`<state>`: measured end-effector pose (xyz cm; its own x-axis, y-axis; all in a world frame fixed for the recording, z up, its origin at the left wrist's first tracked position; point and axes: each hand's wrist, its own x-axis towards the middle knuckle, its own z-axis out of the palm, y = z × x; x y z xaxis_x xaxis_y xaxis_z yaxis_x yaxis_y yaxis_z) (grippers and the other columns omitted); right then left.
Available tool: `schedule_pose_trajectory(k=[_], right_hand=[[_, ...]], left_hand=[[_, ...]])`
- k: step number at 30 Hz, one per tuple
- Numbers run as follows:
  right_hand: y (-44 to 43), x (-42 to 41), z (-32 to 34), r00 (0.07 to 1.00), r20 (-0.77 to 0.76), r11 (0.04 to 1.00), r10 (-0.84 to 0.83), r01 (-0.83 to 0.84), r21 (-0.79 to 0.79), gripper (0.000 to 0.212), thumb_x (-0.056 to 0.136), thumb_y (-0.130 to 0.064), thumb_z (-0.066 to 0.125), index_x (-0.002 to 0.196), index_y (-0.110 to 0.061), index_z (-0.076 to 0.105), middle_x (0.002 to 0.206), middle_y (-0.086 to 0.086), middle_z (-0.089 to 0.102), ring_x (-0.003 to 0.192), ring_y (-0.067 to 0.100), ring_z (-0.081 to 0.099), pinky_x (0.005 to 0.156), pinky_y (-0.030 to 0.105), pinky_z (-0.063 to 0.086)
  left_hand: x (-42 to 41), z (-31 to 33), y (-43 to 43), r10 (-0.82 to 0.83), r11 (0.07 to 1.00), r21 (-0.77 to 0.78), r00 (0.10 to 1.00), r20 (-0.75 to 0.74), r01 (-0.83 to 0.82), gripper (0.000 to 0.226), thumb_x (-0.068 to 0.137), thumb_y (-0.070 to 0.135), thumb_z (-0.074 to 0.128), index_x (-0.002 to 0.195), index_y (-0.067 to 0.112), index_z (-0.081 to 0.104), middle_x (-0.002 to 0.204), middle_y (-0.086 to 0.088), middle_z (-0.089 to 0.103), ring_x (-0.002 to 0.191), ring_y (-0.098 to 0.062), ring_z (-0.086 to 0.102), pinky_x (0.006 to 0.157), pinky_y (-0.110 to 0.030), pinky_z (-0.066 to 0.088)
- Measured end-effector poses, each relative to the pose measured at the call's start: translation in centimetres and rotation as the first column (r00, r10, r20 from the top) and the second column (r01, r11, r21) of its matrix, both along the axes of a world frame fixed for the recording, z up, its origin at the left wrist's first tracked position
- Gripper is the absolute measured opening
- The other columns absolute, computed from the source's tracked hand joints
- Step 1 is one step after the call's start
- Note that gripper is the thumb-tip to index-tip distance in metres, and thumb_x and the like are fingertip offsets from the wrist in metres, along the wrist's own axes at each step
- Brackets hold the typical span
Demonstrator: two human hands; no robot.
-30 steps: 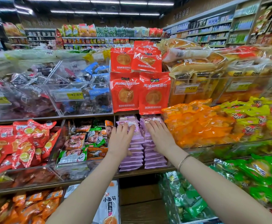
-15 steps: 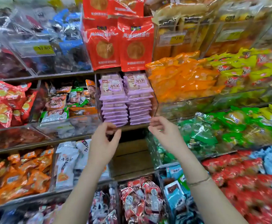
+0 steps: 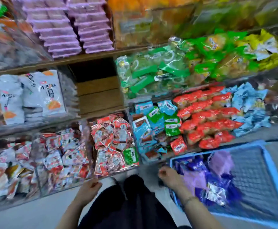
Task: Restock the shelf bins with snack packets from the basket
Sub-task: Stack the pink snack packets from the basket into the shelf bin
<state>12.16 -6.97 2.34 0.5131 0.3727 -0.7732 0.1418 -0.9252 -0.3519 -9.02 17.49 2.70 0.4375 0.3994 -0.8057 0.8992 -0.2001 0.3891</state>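
low in view, at about seven o'clock, the left hand (image 3: 89,190), fingers loosely curled, nothing seen in it. hangs just in front of a clear bin (image 3: 135,164) of red packets (image 3: 111,141), with that bin at twelve o'clock from it.

at about five o'clock, the right hand (image 3: 169,177), right at the near left corner of the blue basket (image 3: 274,179). fingers bent, but too blurred to tell whether gripping the rim, a packet or nothing. thin bracelet (image 3: 190,199) on that wrist.

purple packets (image 3: 221,161) in the left half of the basket, just beside the right hand at three o'clock from it, mixed with dark blue packets (image 3: 196,163). well apart from the left hand, off at three o'clock past the dark trousers (image 3: 135,204). mesh floor showing in the basket's right half.

up at eleven o'clock, two purple stacks (image 3: 65,30) of the same colour in a shelf bin, well apart from both hands. just below those, a wooden shelf gap (image 3: 100,96).
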Motion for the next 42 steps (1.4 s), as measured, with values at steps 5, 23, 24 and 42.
schedule_pose_trajectory(k=[5,23,24,42], right_hand=[[-8.3,-3.9,-3.5,0.974,-0.037,0.972,-0.225,0.222,-0.076,0.041,0.095,-0.011,0.050,0.057,-0.021,0.039,0.075,0.013,0.050,0.074,0.016,0.047,0.060,0.027,0.029],[-23.8,-5.2,-1.5,0.793,0.055,0.794,-0.607,0.603,0.074,0.013,0.089,-0.003,0.051,0.081,-0.001,0.062,0.075,0.012,0.060,0.071,0.028,0.061,0.052,0.022,0.043],[-24.1,-4.4,-1.5,0.803,0.067,0.805,-0.593,0.589,0.067,0.013,0.087,-0.004,0.052,0.079,-0.004,0.062,0.073,0.011,0.061,0.072,0.029,0.061,0.059,0.027,0.043],[-21.5,4.4,-12.8,0.938,-0.131,0.944,-0.320,0.327,0.036,0.024,0.092,-0.013,0.053,0.113,-0.002,0.056,0.104,0.008,0.055,0.100,0.025,0.056,0.078,0.027,0.040]], left_hand=[[-1.1,-0.8,-2.8,-0.136,0.991,-0.017,0.987,-0.080,0.135,0.030,0.096,0.024,0.053,0.069,0.012,0.047,0.080,-0.007,0.051,0.079,-0.022,0.055,0.073,-0.032,0.041],[-3.0,-2.6,-20.1,0.039,0.966,-0.255,0.999,-0.004,-0.039,0.013,0.093,0.016,0.051,0.083,0.011,0.057,0.083,-0.005,0.058,0.069,-0.016,0.052,0.051,-0.018,0.036],[-2.8,-2.6,-20.8,0.061,0.964,-0.259,0.998,0.006,-0.058,0.012,0.092,0.014,0.052,0.082,0.012,0.058,0.081,-0.004,0.057,0.068,-0.015,0.052,0.050,-0.017,0.036],[12.4,-12.0,-33.0,0.512,0.738,-0.472,0.856,-0.074,-0.482,0.036,0.103,0.019,0.038,0.137,0.008,0.044,0.145,-0.017,0.042,0.132,-0.028,0.042,0.115,-0.047,0.026]])
